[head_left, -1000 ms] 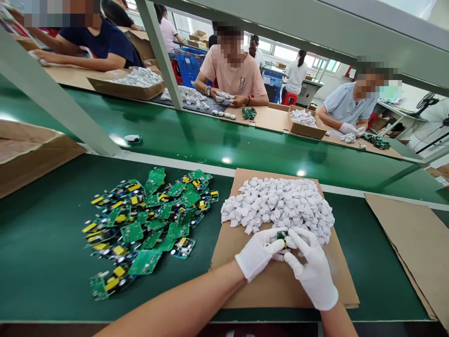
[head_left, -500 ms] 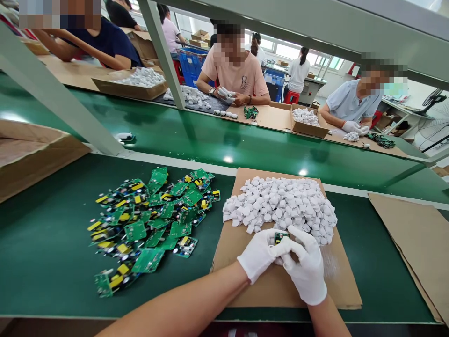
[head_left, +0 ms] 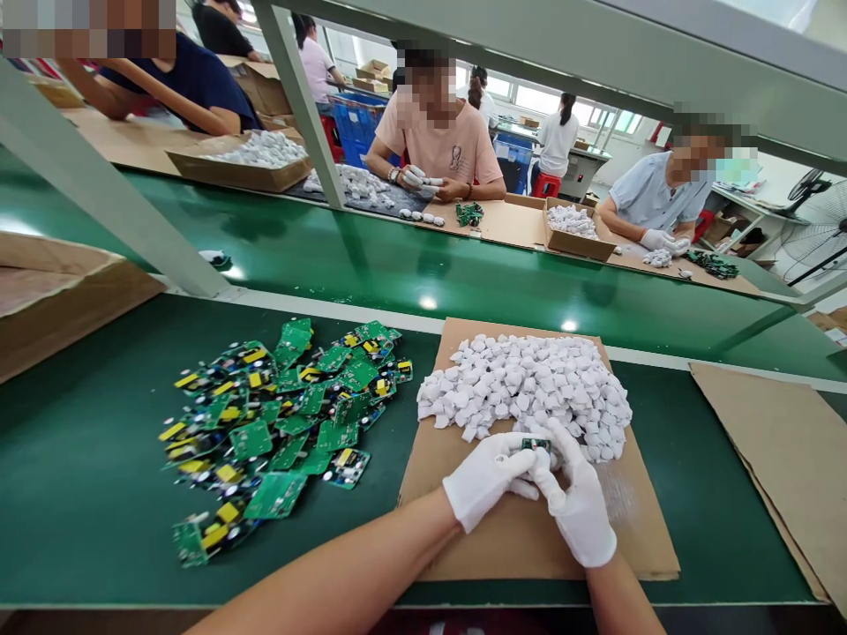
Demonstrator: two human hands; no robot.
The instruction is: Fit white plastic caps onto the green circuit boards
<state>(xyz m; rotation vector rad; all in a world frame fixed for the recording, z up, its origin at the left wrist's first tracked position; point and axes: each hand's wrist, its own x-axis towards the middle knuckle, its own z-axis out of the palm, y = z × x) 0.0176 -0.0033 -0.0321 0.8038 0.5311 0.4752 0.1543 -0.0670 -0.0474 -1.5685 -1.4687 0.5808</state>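
Both my hands wear white gloves and meet in front of a heap of small white pieces (head_left: pixel 522 379). My left hand (head_left: pixel 490 472) pinches a small green circuit board (head_left: pixel 535 444) from the left. On the board's other side, my right hand (head_left: pixel 575 494) has its thumb and fingers closed on it too. Part of the board is covered by the gloved fingers. Beneath the hands and the heap lies a cardboard sheet (head_left: pixel 456 520). A loose pile of green circuit boards with yellow parts (head_left: pixel 278 494) spreads over the green table to the left.
An open cardboard box (head_left: pixel 79 309) stands at the left edge. More flat cardboard (head_left: pixel 760 441) lies at the right. A slanted metal post (head_left: pixel 119 168) rises at the left, under an overhead beam (head_left: pixel 595 70). Across the green belt (head_left: pixel 371 256), several people sit working.
My fingers have shifted around the circuit board, and the right thumb has come in against it. The board sits slightly further right and flatter. The whole view has drifted a little.
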